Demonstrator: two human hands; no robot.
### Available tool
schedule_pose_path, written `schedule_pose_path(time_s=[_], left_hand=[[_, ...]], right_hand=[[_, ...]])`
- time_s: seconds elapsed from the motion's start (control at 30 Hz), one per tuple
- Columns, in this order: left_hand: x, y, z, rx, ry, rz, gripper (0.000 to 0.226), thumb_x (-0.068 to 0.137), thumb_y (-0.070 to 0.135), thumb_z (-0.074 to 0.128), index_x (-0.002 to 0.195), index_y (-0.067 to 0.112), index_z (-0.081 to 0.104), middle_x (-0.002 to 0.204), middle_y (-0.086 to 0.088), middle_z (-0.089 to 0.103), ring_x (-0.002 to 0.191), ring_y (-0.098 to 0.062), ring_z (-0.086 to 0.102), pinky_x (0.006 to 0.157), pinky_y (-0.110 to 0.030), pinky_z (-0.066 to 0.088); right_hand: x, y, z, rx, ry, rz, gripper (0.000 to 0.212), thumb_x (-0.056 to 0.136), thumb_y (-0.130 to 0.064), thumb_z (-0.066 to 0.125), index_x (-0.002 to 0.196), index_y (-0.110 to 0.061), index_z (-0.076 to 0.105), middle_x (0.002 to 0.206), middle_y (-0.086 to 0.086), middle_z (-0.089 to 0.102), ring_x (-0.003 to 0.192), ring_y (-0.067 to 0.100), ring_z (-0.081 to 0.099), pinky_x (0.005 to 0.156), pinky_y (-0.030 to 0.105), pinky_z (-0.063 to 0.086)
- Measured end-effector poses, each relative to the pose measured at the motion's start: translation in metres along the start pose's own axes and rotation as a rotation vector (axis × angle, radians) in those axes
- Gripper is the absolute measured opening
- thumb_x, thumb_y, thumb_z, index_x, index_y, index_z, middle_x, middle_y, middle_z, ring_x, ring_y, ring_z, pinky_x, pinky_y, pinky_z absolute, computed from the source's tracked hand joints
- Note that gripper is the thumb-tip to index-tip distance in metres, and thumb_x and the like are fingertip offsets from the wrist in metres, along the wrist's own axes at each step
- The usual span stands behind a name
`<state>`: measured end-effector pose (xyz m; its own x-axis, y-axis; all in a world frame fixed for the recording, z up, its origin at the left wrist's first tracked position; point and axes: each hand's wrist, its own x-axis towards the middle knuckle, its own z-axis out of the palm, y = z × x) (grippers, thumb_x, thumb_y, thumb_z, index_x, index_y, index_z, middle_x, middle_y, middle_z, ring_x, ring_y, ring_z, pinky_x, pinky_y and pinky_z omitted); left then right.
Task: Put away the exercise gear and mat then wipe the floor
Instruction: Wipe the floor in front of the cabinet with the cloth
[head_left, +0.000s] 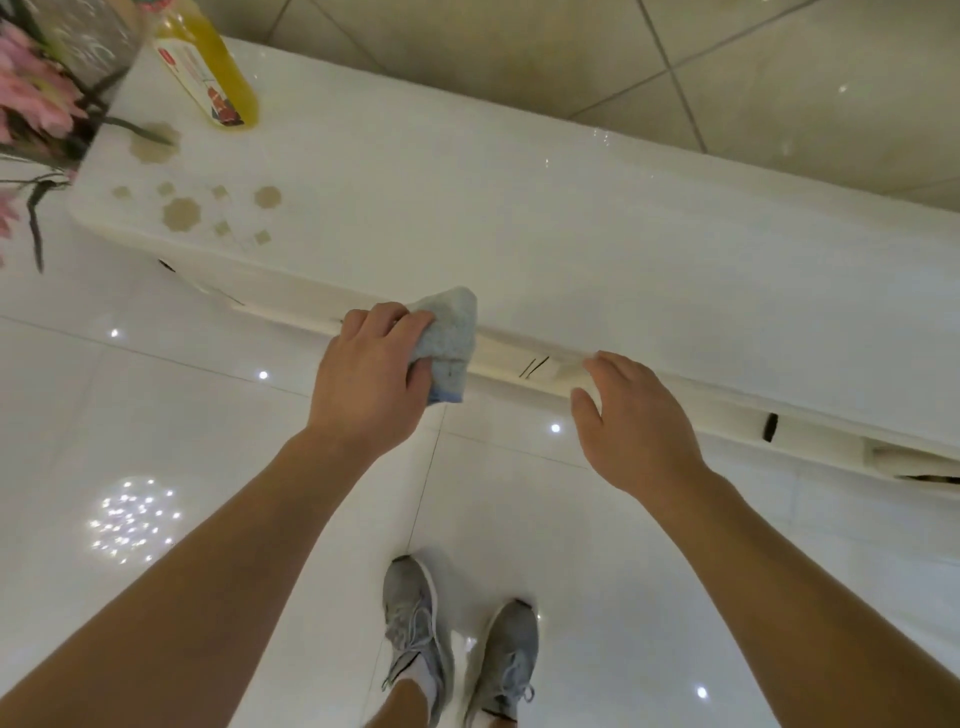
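Gripping a crumpled light-blue cloth (453, 332), the left hand (363, 376) has its fingers curled round the fabric and holds it against the front edge of a long, glossy white desk (519, 218). Part of the cloth bulges out past the knuckles on the side toward the right hand, and its lower end hangs just under the thumb. The right hand (636, 423) is beside the left one, a little nearer the person, with relaxed, slightly spread fingers that hold nothing; its fingertips are over the same front edge, though whether they touch it cannot be told. Between the two hands, two short black strokes (535, 368) mark the desk's front face. Farther along past the right hand, a small dark handle (770, 427) shows on that face. Ahead of the left hand and off to its outer side, a beige geometric pattern (182, 213) decorates the desk top; beyond that stands a bottle of yellow liquid (210, 65), and beside it a clear glass vase (88, 47) with pink flowers (28, 91). Below both hands, close to the person, two grey sneakers (415, 631) stand on a shiny white tiled floor (156, 415) speckled with light reflections. Beyond the desk, far ahead of the right hand, the tiles turn beige (701, 67).
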<state>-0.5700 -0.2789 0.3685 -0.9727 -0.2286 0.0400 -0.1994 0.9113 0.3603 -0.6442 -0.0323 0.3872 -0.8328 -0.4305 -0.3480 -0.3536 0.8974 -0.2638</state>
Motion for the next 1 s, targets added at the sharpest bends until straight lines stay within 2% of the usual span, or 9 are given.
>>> schedule_pose_path(time_s=[0.27,0.53,0.9,1.0], left_hand=[[-0.063,-0.041,0.029,-0.015,-0.082,-0.033,0.037,0.087,0.016,0.061,0.124,0.015,0.060,0.121,-0.005,0.059,0.104,-0.030,0.050,0.079,-0.043,0.050],[-0.103,-0.106,0.077,-0.005,-0.141,0.080,0.033,0.087,0.021,0.056,0.119,0.013,0.061,0.117,-0.006,0.059,0.104,-0.030,0.051,0.080,-0.046,0.051],[-0.140,-0.182,0.247,-0.007,-0.188,0.107,0.035,0.079,0.017,0.058,0.114,0.014,0.062,0.115,-0.004,0.060,0.104,-0.029,0.050,0.078,-0.044,0.051],[-0.144,-0.201,0.294,-0.003,-0.195,0.117,0.034,0.080,0.016,0.059,0.115,0.015,0.062,0.115,-0.003,0.059,0.105,-0.028,0.050,0.078,-0.043,0.050]], right_hand=[[-0.022,-0.026,0.066,-0.004,-0.052,-0.025,0.045,0.100,-0.032,0.038,0.139,-0.010,0.045,0.146,0.005,0.044,0.135,0.022,0.036,0.110,0.032,0.028],[-0.032,-0.054,0.170,-0.035,-0.097,0.008,0.049,0.101,-0.035,0.035,0.144,-0.012,0.039,0.150,0.005,0.040,0.138,0.021,0.034,0.114,0.033,0.026],[0.000,-0.035,0.358,-0.084,-0.201,-0.008,0.049,0.101,-0.037,0.033,0.144,-0.015,0.038,0.150,0.002,0.038,0.137,0.020,0.033,0.112,0.031,0.025],[0.018,-0.025,0.400,-0.093,-0.182,-0.016,0.045,0.100,-0.034,0.035,0.138,-0.013,0.044,0.144,0.003,0.044,0.132,0.021,0.038,0.110,0.032,0.028]])
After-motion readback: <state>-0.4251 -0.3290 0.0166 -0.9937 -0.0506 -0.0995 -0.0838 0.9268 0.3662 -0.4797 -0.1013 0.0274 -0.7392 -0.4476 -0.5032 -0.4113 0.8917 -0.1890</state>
